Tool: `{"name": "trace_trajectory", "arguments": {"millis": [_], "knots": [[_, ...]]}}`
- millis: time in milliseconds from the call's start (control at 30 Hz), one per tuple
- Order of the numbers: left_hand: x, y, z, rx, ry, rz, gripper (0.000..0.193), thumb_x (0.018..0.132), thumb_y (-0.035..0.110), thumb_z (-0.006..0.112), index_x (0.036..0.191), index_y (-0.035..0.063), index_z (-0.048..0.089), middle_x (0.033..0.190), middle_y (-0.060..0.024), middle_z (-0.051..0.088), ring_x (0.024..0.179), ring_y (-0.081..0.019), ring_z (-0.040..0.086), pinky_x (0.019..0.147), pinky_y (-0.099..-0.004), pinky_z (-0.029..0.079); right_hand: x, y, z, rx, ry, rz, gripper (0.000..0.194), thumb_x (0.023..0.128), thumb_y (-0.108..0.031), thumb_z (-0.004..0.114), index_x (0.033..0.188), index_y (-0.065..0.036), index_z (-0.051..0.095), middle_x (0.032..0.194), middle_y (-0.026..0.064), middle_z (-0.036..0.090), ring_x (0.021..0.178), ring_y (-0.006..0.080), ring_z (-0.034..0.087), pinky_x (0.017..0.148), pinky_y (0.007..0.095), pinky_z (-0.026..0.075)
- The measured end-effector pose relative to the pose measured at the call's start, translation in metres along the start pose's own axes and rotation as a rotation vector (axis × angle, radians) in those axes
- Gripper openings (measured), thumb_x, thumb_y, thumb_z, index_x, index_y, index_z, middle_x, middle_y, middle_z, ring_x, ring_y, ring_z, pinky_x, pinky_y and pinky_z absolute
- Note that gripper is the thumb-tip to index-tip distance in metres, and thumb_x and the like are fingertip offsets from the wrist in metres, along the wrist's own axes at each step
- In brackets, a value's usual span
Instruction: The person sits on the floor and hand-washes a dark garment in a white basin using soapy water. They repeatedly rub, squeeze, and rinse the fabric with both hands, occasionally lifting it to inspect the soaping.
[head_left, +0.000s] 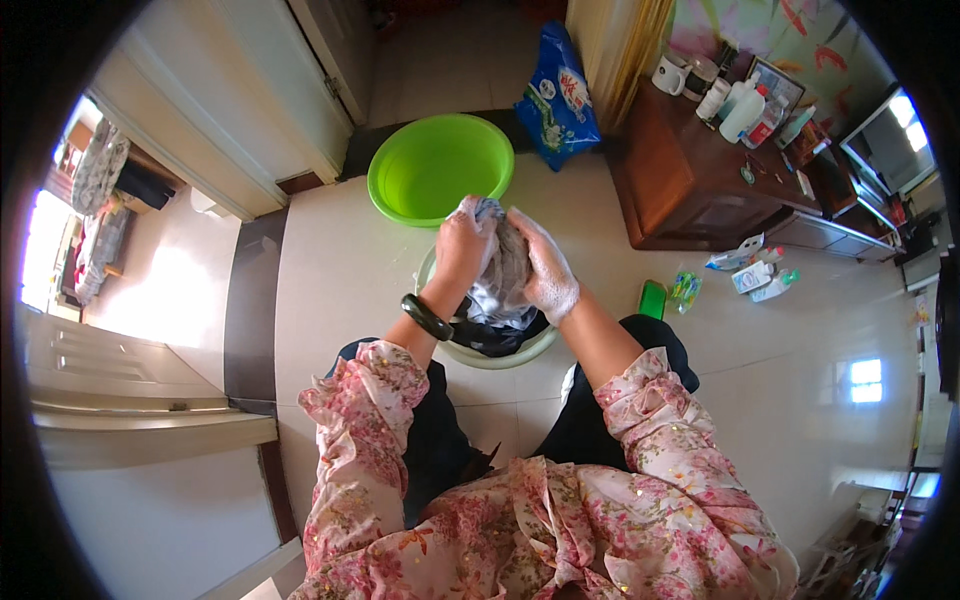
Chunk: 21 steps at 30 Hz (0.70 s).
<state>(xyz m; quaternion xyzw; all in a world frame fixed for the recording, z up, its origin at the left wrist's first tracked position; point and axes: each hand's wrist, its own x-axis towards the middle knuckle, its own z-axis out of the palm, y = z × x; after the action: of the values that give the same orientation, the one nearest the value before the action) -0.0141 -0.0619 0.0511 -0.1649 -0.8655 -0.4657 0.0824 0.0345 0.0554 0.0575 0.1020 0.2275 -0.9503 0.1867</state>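
Observation:
A bunched wet grey-and-white cloth (510, 270) is between my two hands, above a pale round basin (495, 361). My left hand (463, 244), with a dark bangle at the wrist, grips its upper left part, fingers curled. My right hand (546, 270), covered in white suds, presses against the cloth's right side with the fingers fairly straight. The cloth's lower end hangs into the basin, where dark wet fabric (491, 337) lies. My forearms and the cloth hide much of the basin. Just beyond it stands a bright green plastic basin (442, 161).
A blue laundry detergent bag (559, 105) leans near the doorway. Right of it stands a brown wooden cabinet (690, 180) with bottles and a mug (670, 75). A green brush or box-like thing (653, 298), a small packet (685, 289) and several bottles (757, 277) are on the tiled floor.

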Motion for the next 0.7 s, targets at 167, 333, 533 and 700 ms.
{"name": "trace_trajectory", "arguments": {"millis": [167, 333, 533, 700], "knots": [[-0.061, 0.008, 0.039, 0.048, -0.17, 0.471, 0.019, 0.08, 0.016, 0.062, 0.099, 0.0113, 0.062, 0.088, -0.0171, 0.063, 0.074, -0.0348, 0.062, 0.064, -0.0405, 0.05, 0.028, -0.007, -0.059, -0.06, 0.01, 0.164, 0.034, 0.092, -0.039, 0.055, 0.1, -0.006, 0.059, 0.095, 0.0077, 0.064, 0.088, 0.0168, 0.061, 0.074, 0.0326, 0.051], [-0.026, -0.017, 0.022, 0.18, -0.04, 0.025, 0.032, 0.086, 0.037, 0.06, 0.089, 0.005, 0.059, 0.068, -0.0216, 0.061, 0.061, -0.0402, 0.06, 0.054, -0.0446, 0.049, 0.003, 0.013, -0.011, -0.185, 0.156, 0.038, 0.033, 0.089, -0.024, 0.059, 0.116, -0.007, 0.053, 0.105, 0.0029, 0.06, 0.098, 0.0179, 0.058, 0.086, 0.0291, 0.047], [-0.034, 0.007, 0.051, 0.396, -0.244, 0.122, 0.034, 0.087, 0.037, 0.056, 0.088, 0.0025, 0.057, 0.065, -0.0243, 0.059, 0.061, -0.0397, 0.061, 0.053, -0.0447, 0.049, 0.051, -0.01, -0.118, -2.403, 0.107, -0.449, 0.024, 0.08, -0.026, 0.055, 0.095, -0.006, 0.056, 0.1, 0.0134, 0.057, 0.097, 0.031, 0.055, 0.092, 0.0395, 0.044], [0.004, -0.019, 0.02, 0.224, 0.028, -0.12, 0.036, 0.088, 0.04, 0.052, 0.087, 0.0044, 0.058, 0.068, -0.023, 0.061, 0.065, -0.04, 0.062, 0.056, -0.048, 0.05, 0.016, 0.028, -0.029, -0.597, -0.068, -0.313, 0.035, 0.085, -0.025, 0.058, 0.115, -0.008, 0.053, 0.114, 0.0048, 0.055, 0.108, 0.0211, 0.051, 0.091, 0.0359, 0.042]]}}
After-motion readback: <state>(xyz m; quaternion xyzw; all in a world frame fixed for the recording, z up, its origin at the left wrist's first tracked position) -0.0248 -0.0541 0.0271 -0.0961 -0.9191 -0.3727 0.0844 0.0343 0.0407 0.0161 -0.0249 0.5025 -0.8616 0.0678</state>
